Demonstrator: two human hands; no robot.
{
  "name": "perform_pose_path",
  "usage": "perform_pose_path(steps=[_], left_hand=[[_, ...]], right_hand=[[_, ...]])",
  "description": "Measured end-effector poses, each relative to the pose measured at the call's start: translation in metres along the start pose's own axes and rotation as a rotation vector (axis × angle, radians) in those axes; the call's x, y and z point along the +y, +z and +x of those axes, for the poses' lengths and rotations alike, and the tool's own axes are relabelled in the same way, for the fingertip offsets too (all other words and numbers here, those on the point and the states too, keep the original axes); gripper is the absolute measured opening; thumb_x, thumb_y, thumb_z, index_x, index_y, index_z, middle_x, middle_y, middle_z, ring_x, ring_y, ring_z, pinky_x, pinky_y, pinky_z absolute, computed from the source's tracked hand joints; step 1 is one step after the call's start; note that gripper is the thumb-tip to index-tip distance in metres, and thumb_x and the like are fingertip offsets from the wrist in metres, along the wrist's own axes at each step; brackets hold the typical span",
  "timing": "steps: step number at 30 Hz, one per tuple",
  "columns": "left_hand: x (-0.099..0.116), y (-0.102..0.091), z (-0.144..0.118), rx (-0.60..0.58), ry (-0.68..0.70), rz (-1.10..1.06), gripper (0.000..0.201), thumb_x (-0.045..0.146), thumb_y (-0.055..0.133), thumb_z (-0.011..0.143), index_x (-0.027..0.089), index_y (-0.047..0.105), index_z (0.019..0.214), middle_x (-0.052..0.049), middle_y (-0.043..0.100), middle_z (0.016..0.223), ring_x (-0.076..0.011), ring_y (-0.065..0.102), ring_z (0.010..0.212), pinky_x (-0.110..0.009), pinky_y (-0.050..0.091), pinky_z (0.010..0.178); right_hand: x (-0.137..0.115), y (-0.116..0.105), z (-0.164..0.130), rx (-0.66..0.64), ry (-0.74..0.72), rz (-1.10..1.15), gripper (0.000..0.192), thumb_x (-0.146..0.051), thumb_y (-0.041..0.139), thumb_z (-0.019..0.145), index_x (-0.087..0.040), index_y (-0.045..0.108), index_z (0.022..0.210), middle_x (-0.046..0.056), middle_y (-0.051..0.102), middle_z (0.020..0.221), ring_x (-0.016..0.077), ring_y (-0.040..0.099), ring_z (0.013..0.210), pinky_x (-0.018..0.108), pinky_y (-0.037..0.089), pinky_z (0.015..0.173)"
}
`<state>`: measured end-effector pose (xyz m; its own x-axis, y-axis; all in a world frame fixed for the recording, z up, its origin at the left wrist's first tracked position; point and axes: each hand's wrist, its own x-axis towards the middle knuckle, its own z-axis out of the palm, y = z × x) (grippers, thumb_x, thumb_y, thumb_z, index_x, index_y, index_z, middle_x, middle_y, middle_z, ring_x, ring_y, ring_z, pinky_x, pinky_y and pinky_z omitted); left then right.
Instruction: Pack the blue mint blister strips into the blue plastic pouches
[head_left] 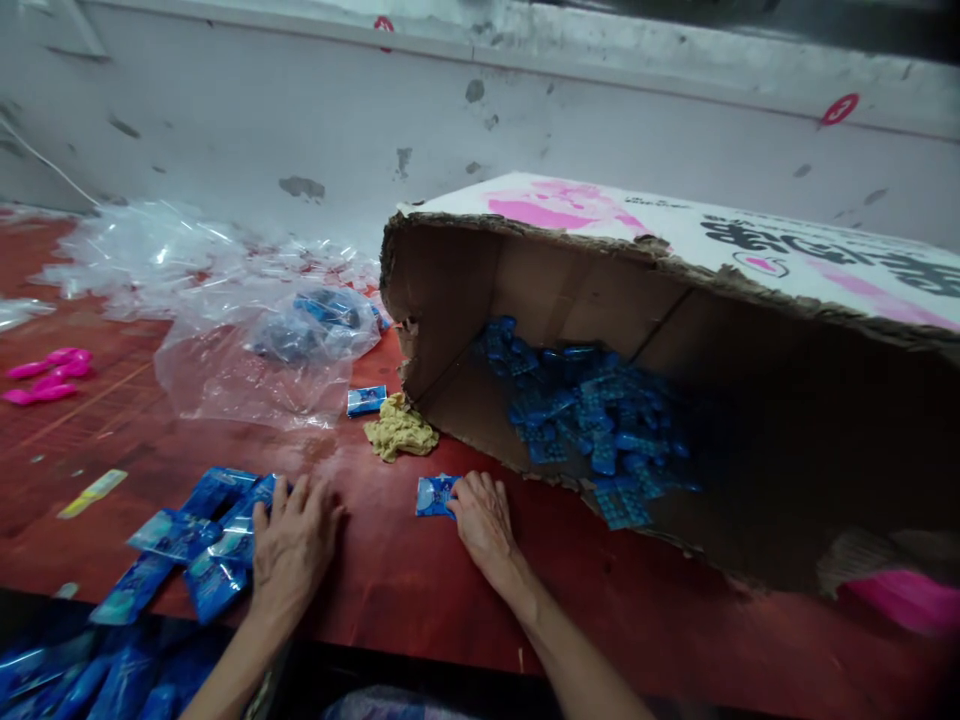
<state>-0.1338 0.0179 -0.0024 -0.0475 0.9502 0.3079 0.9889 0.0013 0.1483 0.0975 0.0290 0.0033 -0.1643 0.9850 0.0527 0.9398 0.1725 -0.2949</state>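
My left hand lies flat, fingers spread, on a loose pile of long blue packets on the red table. My right hand rests palm down with its fingertips on a small blue sachet. Just right of it, a torn cardboard box lies on its side, open toward me, with several small blue sachets heaped inside.
A crumpled tan cloth and another small sachet lie by the box mouth. Clear plastic bags spread at the back left. Pink spoons sit far left, a yellow strip nearer. More blue packets lie below the table edge.
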Motion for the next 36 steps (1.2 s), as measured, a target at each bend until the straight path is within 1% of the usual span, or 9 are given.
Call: perform_pose_path(steps=[3, 8, 11, 14, 17, 21, 27, 32, 36], left_hand=[[0.033, 0.001, -0.012, -0.005, 0.022, -0.335, 0.036, 0.030, 0.045, 0.079, 0.016, 0.055, 0.110, -0.017, 0.053, 0.121, -0.0336, 0.032, 0.124, -0.051, 0.022, 0.099], [0.071, 0.005, -0.026, -0.097, -0.192, -0.985, 0.025, 0.032, 0.060, 0.069, 0.024, 0.065, 0.092, -0.011, 0.059, 0.109, -0.0307, 0.043, 0.113, -0.042, 0.024, 0.101], [0.081, -0.001, -0.030, -0.174, -0.286, -1.173, 0.024, 0.031, 0.063, 0.066, 0.026, 0.067, 0.089, -0.009, 0.062, 0.102, -0.0296, 0.048, 0.104, -0.039, 0.029, 0.097], [0.088, -0.006, -0.033, -0.256, -0.409, -1.317, 0.026, 0.031, 0.065, 0.064, 0.025, 0.066, 0.090, -0.007, 0.065, 0.088, -0.0261, 0.056, 0.088, -0.034, 0.041, 0.082], [0.094, -0.007, -0.034, -0.352, -0.537, -1.393, 0.029, 0.032, 0.066, 0.064, 0.019, 0.064, 0.090, -0.002, 0.064, 0.065, -0.0183, 0.055, 0.060, -0.027, 0.043, 0.057], [0.094, -0.004, -0.032, -0.410, -0.561, -1.374, 0.028, 0.035, 0.064, 0.066, 0.015, 0.063, 0.086, 0.005, 0.054, 0.046, -0.0091, 0.040, 0.038, -0.021, 0.034, 0.041], [0.090, -0.005, -0.028, -0.426, -0.684, -1.435, 0.034, 0.035, 0.067, 0.061, 0.013, 0.060, 0.086, 0.002, 0.059, 0.058, -0.0064, 0.042, 0.035, -0.019, 0.029, 0.033], [0.102, 0.000, -0.032, -0.445, -0.794, -1.548, 0.048, 0.036, 0.072, 0.055, 0.015, 0.054, 0.095, 0.005, 0.055, 0.057, -0.0077, 0.047, 0.038, -0.018, 0.032, 0.032], [0.112, 0.004, -0.031, -0.478, -0.780, -1.633, 0.033, 0.036, 0.070, 0.057, 0.012, 0.062, 0.079, 0.003, 0.056, 0.054, -0.0059, 0.047, 0.043, -0.016, 0.031, 0.038]], right_hand=[[0.000, 0.000, 0.000, 0.008, -0.003, -0.015, 0.010, -0.021, 0.051, 0.084, -0.022, 0.060, 0.088, 0.005, 0.062, 0.091, 0.0219, 0.053, 0.088, 0.033, 0.035, 0.076], [0.001, 0.003, -0.001, 0.028, -0.026, -0.026, 0.016, -0.022, 0.052, 0.084, -0.026, 0.058, 0.099, 0.004, 0.061, 0.093, 0.0211, 0.052, 0.090, 0.032, 0.034, 0.076], [-0.001, 0.008, -0.003, 0.044, -0.008, -0.032, 0.017, -0.020, 0.045, 0.087, -0.025, 0.061, 0.087, 0.003, 0.061, 0.089, 0.0199, 0.052, 0.087, 0.031, 0.034, 0.074], [-0.002, 0.009, -0.005, 0.063, 0.016, -0.039, 0.021, -0.018, 0.041, 0.089, -0.023, 0.061, 0.083, 0.005, 0.061, 0.086, 0.0198, 0.052, 0.085, 0.031, 0.035, 0.072], [0.000, 0.005, -0.002, 0.064, 0.005, -0.032, 0.011, -0.024, 0.049, 0.086, -0.024, 0.060, 0.088, 0.004, 0.061, 0.088, 0.0201, 0.053, 0.086, 0.030, 0.036, 0.071], [0.003, 0.000, 0.004, 0.067, -0.008, -0.013, 0.008, -0.027, 0.059, 0.079, -0.024, 0.060, 0.086, 0.002, 0.063, 0.086, 0.0188, 0.056, 0.082, 0.026, 0.037, 0.067], [0.002, 0.008, -0.007, 0.143, 0.029, 0.030, 0.013, -0.020, 0.051, 0.085, -0.022, 0.062, 0.080, 0.002, 0.062, 0.079, 0.0163, 0.056, 0.076, 0.025, 0.037, 0.068], [-0.002, -0.004, -0.028, 0.213, 0.026, 0.106, 0.019, -0.023, 0.047, 0.087, -0.022, 0.065, 0.085, 0.003, 0.058, 0.079, 0.0153, 0.053, 0.075, 0.025, 0.037, 0.070], [-0.009, -0.015, -0.041, 0.292, 0.007, 0.398, 0.014, -0.020, 0.053, 0.081, -0.022, 0.067, 0.085, 0.004, 0.057, 0.081, 0.0184, 0.051, 0.079, 0.030, 0.038, 0.074]])
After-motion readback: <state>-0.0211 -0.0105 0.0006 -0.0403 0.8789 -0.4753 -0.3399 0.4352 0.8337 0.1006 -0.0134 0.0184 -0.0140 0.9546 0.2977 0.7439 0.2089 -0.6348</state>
